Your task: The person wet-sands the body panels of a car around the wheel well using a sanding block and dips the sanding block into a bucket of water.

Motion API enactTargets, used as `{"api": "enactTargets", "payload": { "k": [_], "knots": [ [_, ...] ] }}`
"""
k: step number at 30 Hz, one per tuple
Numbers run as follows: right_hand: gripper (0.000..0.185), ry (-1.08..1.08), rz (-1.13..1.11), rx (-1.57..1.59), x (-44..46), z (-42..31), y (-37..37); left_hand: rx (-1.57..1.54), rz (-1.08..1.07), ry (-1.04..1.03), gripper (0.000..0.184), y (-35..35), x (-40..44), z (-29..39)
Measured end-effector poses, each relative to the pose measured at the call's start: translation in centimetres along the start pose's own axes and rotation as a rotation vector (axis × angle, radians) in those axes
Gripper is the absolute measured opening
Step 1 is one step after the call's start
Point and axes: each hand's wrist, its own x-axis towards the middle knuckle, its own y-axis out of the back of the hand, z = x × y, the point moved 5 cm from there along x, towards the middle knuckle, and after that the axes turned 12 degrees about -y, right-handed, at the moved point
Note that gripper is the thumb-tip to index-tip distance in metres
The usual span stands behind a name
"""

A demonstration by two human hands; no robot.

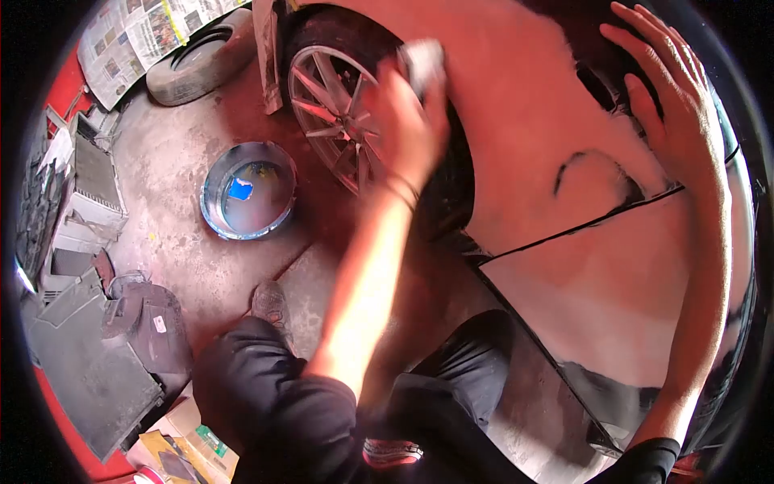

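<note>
My left hand [413,133] is closed around a pale sanding pad [424,63], blurred by motion, at the edge of the car's wheel arch. Whether it is a foam or a hard block, I cannot tell. Behind that hand is the car's multi-spoke wheel [326,97]. The car's fender [516,89] has a dull reddish, patchy surface with a dark curved mark. My right hand [673,97] has its fingers spread and lies against the upper part of the car body, holding nothing.
A blue-rimmed basin [211,218] of dark water, with a bright blue piece [239,189] inside, stands on the concrete floor. A loose tyre [201,68] lies near newspaper sheets [133,44]. Dark panels [97,371] and boxes are piled at left. The car door [580,282] is at right.
</note>
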Motion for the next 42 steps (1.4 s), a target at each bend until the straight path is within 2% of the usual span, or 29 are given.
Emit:
{"api": "enactTargets", "payload": {
  "k": [2,3,4,6,8,9,11,13,15,17,18,20,22,23,25,27,29,32,33,34,36,38,40,42],
  "knots": [
    [0.049,-0.055,-0.020,0.042,0.0,-1.3,0.7,0.065,0.099,-0.081,0.025,1.0,2.1,0.5],
    [0.048,-0.076,-0.057,0.001,0.2,-1.7,1.2,0.006,0.112,-0.098,0.026,0.3,0.7,1.0],
    [0.048,-0.065,-0.064,-0.021,0.3,-1.1,1.0,0.086,0.034,-0.132,0.027,-0.5,-2.7,1.5],
    [0.048,-0.006,-0.062,-0.037,-0.2,1.4,-0.5,0.004,-0.045,-0.129,0.037,-2.1,-8.5,4.8],
    [0.049,0.052,-0.054,-0.043,-0.3,2.4,-1.3,-0.027,0.000,-0.078,0.037,-2.8,-9.6,3.9],
    [0.049,0.059,-0.057,-0.060,-0.2,2.6,-1.2,-0.072,0.043,-0.047,0.036,-3.2,-9.2,2.8],
    [0.048,0.047,-0.057,-0.048,-0.5,2.5,-1.3,-0.118,0.090,-0.030,0.034,-1.8,-2.6,-0.3],
    [0.048,0.021,-0.030,0.014,-0.4,0.9,-1.0,-0.051,0.095,-0.071,0.033,0.8,3.4,-0.4],
    [0.048,-0.013,0.015,0.061,-0.2,-0.2,-0.1,-0.046,0.126,-0.076,0.032,1.2,4.0,-0.3],
    [0.047,-0.032,0.013,0.072,-0.3,-0.6,0.7,-0.056,0.108,-0.044,0.029,0.4,1.8,0.8],
    [0.047,-0.042,0.012,0.077,-0.4,-0.8,1.1,-0.015,0.131,-0.107,0.030,0.1,-1.2,4.1],
    [0.046,-0.042,0.004,0.081,-0.4,-1.1,1.5,0.146,0.045,-0.172,0.042,-2.7,-9.3,5.7],
    [0.046,-0.019,0.005,0.073,-0.4,-0.7,0.9,0.062,-0.095,0.005,0.035,-2.8,-11.3,6.2],
    [0.046,-0.017,0.003,0.059,-0.8,-0.5,0.7,0.056,-0.001,-0.087,0.034,-2.9,-10.0,5.1],
    [0.045,-0.020,-0.004,0.032,-1.1,-0.7,0.6,0.078,0.029,-0.069,0.035,-1.7,-3.8,2.2],
    [0.043,-0.044,-0.038,-0.034,-1.0,-1.1,0.4,0.082,-0.010,0.053,0.040,-0.3,0.5,2.8],
    [0.042,-0.079,-0.084,-0.076,-1.1,-1.1,0.4,-0.005,0.124,-0.199,0.026,-1.2,-0.7,3.4],
    [0.043,-0.069,-0.077,-0.091,-1.2,-1.3,0.5,0.128,-0.104,0.022,0.053,-3.9,-14.7,5.4],
    [0.043,-0.065,-0.068,-0.088,-1.3,-1.3,0.5,0.134,-0.150,0.008,0.057,-4.1,-18.9,5.5],
    [0.044,-0.062,-0.059,-0.085,-1.4,-1.3,0.5,0.062,-0.150,0.083,0.055,-4.6,-23.0,3.4],
    [0.044,-0.066,-0.074,-0.130,-1.1,-0.1,-0.2,0.027,-0.118,0.095,0.047,-4.6,-24.1,2.6],
    [0.045,-0.060,-0.079,-0.133,-0.7,0.3,-0.1,0.099,-0.045,-0.037,0.036,-3.3,-17.2,5.2],
    [0.044,-0.037,-0.070,-0.098,-1.0,0.5,-0.7,-0.043,0.081,-0.132,0.032,-3.3,-8.1,5.1],
    [0.044,-0.012,-0.041,-0.043,-1.2,0.6,-1.1,-0.043,0.029,0.018,0.031,-2.8,-7.9,4.4]
  ]
}}
